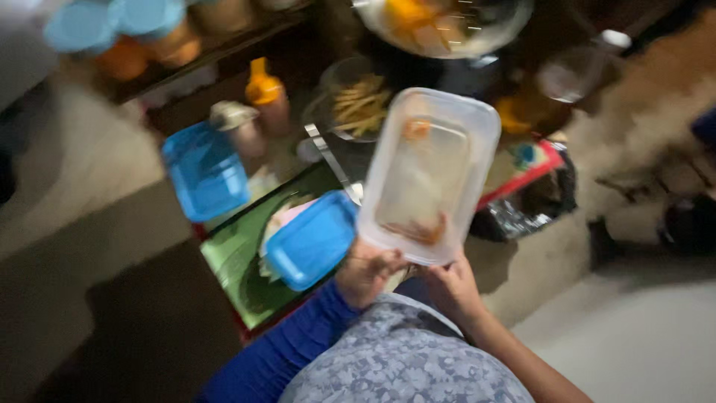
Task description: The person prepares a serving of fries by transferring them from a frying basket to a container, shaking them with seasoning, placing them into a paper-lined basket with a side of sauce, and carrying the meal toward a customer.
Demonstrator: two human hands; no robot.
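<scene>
Both my hands hold a clear rectangular plastic container (pixel 429 175) by its near edge, in front of me at the middle of the view. It is nearly empty, with some orange-brown residue near the bottom and one orange spot at the top. My left hand (pixel 367 270), in a blue sleeve, grips its near left corner. My right hand (pixel 453 287) grips the near right corner. The picture is blurred.
A blue lid (pixel 312 240) lies on a green tray (pixel 231 250) to the left. Another blue container (pixel 205 170) stands further left. Beyond are a glass bowl of fries (pixel 356 101), an orange-capped bottle (pixel 266 93), a pan of food (pixel 440 26) and a dark bag (pixel 531 200).
</scene>
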